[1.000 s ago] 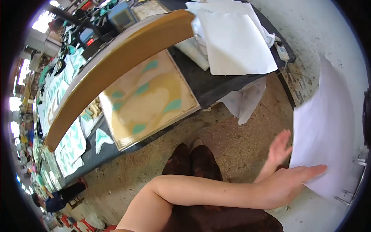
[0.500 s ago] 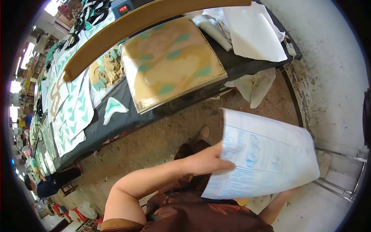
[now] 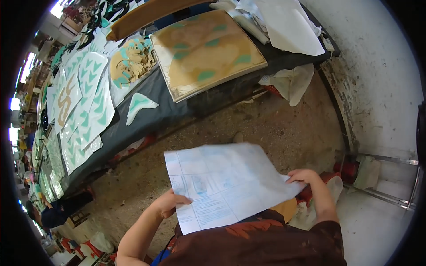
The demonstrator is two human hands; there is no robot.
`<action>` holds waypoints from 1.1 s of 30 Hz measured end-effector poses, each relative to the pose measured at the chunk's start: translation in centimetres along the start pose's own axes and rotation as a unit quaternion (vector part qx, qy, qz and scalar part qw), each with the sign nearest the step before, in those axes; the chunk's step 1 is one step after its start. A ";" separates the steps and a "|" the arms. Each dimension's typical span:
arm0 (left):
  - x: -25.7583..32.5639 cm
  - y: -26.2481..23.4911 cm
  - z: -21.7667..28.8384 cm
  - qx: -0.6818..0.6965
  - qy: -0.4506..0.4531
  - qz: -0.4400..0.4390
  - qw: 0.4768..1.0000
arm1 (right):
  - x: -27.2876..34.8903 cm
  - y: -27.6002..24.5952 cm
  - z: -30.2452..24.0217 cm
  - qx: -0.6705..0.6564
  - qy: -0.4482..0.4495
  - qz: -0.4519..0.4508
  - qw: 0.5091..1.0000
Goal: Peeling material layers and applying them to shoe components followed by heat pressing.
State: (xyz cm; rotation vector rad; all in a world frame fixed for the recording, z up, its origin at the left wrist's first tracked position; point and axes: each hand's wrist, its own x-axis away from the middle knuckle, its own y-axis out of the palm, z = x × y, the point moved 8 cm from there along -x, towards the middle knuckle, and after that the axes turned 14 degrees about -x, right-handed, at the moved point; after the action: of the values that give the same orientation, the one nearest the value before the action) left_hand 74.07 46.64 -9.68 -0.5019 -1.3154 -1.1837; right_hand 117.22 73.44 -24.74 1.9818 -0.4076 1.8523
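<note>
A large white sheet of paper [image 3: 235, 181] with blue printed tables and drawings spreads out in front of my body, above the floor. My left hand [image 3: 169, 202] pinches its left edge, the thumb lying on top. At the right end my right hand [image 3: 301, 176] grips the paper's corner, where it creases. Beyond the paper, on the dark-covered table, lies a square tan board [image 3: 208, 51] with green patches. Left of the board sits a small white piece with a green shape [image 3: 140, 105].
A pile of tan and green cutouts [image 3: 131, 62] and several white sheets with green shapes [image 3: 91, 106] cover the table's left. Large white paper [image 3: 288, 26] lies at its far right. A metal frame [image 3: 390, 197] stands by the right wall. Another person [image 3: 55, 215] is far left.
The paper has moved left and lies flatter. My left hand has shifted left along with it. My right hand, mostly hidden behind the sheet before, now shows at its right corner.
</note>
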 end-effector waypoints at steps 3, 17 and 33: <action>0.7 -3.1 -3.3 -0.010 0.005 0.069 0.998 | -4.2 5.2 0.1 0.123 0.038 -0.112 0.985; 10.2 -11.9 -9.6 0.073 0.116 0.249 0.959 | -6.7 10.9 -18.3 0.152 -0.356 0.130 0.913; 20.9 -14.2 -20.4 0.217 0.338 0.403 0.822 | 18.9 28.6 -45.2 0.114 -0.713 -0.008 0.691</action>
State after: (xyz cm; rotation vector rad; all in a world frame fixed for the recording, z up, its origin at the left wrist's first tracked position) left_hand 67.74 16.15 -0.40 -0.2104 -0.5841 -0.2573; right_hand 65.57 70.77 -1.37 3.1825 -0.5212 -0.1054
